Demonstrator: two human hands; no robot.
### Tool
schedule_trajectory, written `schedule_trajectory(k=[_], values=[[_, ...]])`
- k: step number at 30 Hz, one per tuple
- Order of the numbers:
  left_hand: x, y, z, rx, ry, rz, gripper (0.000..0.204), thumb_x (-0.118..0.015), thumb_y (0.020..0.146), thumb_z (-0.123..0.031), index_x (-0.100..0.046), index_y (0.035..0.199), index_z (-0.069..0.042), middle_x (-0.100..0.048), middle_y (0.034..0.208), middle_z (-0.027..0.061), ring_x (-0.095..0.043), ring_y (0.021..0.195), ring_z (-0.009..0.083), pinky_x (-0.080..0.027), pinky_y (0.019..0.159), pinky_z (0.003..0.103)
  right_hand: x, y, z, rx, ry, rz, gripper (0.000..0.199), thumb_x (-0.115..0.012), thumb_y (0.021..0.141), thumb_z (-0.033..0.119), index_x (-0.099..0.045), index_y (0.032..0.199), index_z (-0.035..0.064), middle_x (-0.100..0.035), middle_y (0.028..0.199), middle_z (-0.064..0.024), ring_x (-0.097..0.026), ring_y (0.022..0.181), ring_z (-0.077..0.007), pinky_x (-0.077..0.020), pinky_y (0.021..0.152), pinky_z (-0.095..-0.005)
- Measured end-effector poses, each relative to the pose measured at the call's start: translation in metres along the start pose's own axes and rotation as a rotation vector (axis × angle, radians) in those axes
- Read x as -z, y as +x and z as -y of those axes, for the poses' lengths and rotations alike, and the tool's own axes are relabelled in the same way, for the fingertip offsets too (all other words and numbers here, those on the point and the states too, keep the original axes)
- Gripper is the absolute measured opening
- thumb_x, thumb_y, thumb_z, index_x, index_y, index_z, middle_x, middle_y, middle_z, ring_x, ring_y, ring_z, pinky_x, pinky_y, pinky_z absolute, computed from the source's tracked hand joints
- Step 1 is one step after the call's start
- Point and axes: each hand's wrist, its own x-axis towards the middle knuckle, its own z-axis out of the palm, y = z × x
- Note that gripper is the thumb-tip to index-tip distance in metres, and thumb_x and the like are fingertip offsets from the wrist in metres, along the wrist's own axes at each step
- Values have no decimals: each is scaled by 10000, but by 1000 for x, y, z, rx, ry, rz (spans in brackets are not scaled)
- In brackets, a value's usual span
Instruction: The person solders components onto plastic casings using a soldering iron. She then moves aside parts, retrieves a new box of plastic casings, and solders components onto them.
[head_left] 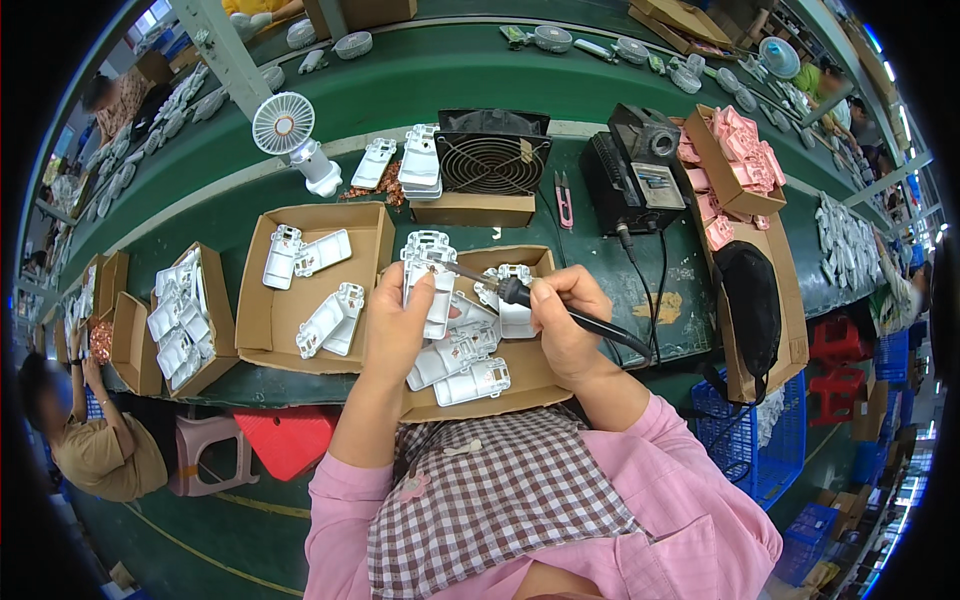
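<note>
My left hand (397,325) is closed around a white plastic housing (430,262), holding it up over a shallow cardboard tray (480,405). In my right hand (572,325) is a soldering iron (515,293), gripped by its dark handle. Its thin metal tip slants left and reaches the upper part of the housing; whether it touches cannot be made out. Several more white housings (472,382) lie in the tray beneath my hands. The soldering iron's thick black cable (615,335) runs off to the right.
A second cardboard tray (250,340) holds white housings at left. Behind stand a black fan (492,160), a soldering station (630,175) and a small white fan (290,130). Pink-handled snips (564,205) lie between. At right are pink parts (735,150) and a black pouch (748,305). A co-worker (100,440) sits far left.
</note>
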Motion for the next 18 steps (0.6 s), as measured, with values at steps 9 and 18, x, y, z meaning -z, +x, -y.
schedule_trajectory(k=[9,18], values=[[5,1,-5,71,-214,113,229,-549,897,-210,-533,1041,-32,-637,863,96,-640,641,140,-505,457,231,4,-2,2,23,53,10,110,-608,871,82,-540,824,9,-576,705,-6,-485,606,-26,-404,530,-189],[3,0,-4,31,-190,76,206,-555,892,-162,-521,1045,-29,-635,839,99,-631,615,138,-478,430,229,4,-4,1,12,72,11,129,-616,875,104,-538,832,10,-571,714,-2,-479,614,-25,-402,536,-188]])
